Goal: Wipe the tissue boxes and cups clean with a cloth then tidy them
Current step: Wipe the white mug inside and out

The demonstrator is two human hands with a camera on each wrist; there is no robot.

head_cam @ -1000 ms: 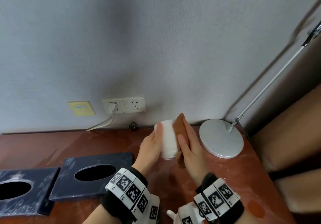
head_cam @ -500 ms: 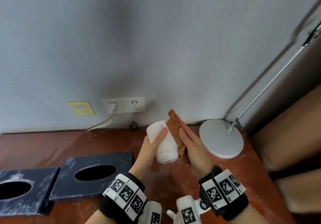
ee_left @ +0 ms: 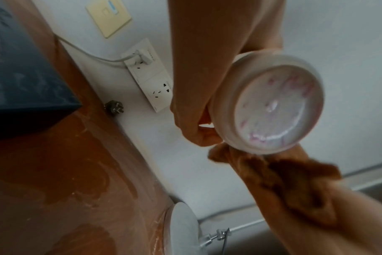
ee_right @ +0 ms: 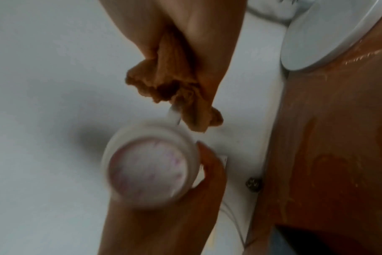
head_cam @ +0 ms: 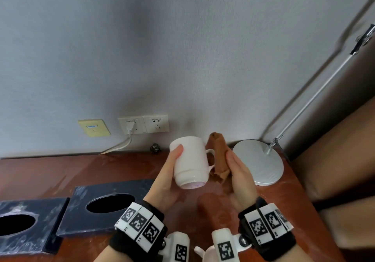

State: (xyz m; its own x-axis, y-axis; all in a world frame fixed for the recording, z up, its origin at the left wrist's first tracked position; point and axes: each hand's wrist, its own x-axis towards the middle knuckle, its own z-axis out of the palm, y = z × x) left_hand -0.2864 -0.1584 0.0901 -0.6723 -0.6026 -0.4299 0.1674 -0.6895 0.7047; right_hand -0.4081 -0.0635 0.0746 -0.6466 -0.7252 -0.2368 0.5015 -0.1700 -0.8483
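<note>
My left hand (head_cam: 172, 168) grips a white mug (head_cam: 190, 160) above the table, tilted with its base toward me and its handle pointing right. The base (ee_left: 273, 107) shows faint pink marks. My right hand (head_cam: 237, 172) holds a bunched brown cloth (head_cam: 220, 156) just right of the mug, against the handle (ee_right: 175, 112). Two dark tissue boxes with oval openings lie on the table to the left, the nearer one (head_cam: 81, 221) beside the farther-left one (head_cam: 46, 211).
The round grey lamp base (head_cam: 261, 164) sits right of my hands, its rod rising to the upper right. The brown table (head_cam: 60, 172) looks wet and streaked. Wall sockets with a plugged cable (head_cam: 129, 128) are behind. Another white cup's rim (head_cam: 199, 251) shows between my wrists.
The left hand has lifted and turned the mug, so its handle now shows on the right. The cloth has come off the mug's side and sits at the handle.
</note>
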